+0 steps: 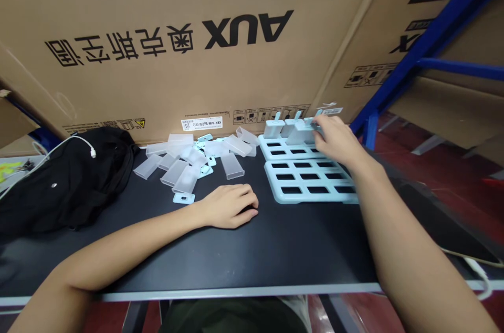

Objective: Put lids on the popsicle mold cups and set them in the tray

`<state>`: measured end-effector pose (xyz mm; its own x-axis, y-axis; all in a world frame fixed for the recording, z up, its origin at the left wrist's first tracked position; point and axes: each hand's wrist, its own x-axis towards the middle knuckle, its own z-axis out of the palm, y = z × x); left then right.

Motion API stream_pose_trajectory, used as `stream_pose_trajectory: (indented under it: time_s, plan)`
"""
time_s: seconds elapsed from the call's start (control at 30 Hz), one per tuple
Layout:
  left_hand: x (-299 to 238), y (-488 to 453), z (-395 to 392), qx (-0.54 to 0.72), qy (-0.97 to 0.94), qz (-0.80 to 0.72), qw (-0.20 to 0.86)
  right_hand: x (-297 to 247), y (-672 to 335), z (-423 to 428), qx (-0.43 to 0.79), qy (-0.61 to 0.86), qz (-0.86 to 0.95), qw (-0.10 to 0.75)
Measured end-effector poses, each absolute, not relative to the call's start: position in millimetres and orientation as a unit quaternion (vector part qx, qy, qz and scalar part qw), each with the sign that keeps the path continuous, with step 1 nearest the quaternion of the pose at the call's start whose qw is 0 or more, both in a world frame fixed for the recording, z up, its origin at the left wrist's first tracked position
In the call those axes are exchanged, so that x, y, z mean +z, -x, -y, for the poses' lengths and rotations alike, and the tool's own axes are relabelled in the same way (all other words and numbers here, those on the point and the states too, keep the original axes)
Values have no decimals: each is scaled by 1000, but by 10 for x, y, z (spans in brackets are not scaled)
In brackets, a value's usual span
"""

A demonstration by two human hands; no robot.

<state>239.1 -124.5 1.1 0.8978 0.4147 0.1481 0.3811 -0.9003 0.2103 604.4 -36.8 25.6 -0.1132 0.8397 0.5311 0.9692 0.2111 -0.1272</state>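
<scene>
My right hand (337, 136) reaches to the back of a pale blue ice-pop mold tray (293, 199) with rectangular slots. Its fingers close on a clear ice-pop mold with a blue lid at the tray's back row; the fingers partly hide it. Beside it, two molds (274, 128) with upright blue sticks stand in the back row, with another translucent mold (299, 134) in front. My left hand (230, 206) rests on the table, loosely curled, thumb apart, with nothing visible in it. Behind it lies a heap of translucent mold sleeves (186, 179) with blue lids (184, 198) among them.
Large cardboard boxes (165, 86) form a wall behind the black table (244, 259). A black cloth bag (79, 180) with a white cable (93, 153) lies at the left. On the right are a dark flat device (441, 217) and a blue metal frame (421, 54).
</scene>
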Motion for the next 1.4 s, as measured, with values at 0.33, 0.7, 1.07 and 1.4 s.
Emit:
stream_pose_trajectory:
  time_s: [0.33, 0.7, 1.07, 1.4]
  plan:
    - [-2, -2387, 1248, 95, -971, -203, 87, 299, -5828, 459, -147, 666, 681, 266]
    - [-44, -2388, 1231, 104, -969, -202, 92, 368, -5649, 595, -191, 653, 707, 194]
    - [-41, -2384, 1238, 98, -970, -205, 82, 330, -5548, 517, -161, 690, 676, 200]
    - [-41, -2374, 1262, 176, -934, -306, -57, 317, -5516, 515, -149, 705, 669, 183]
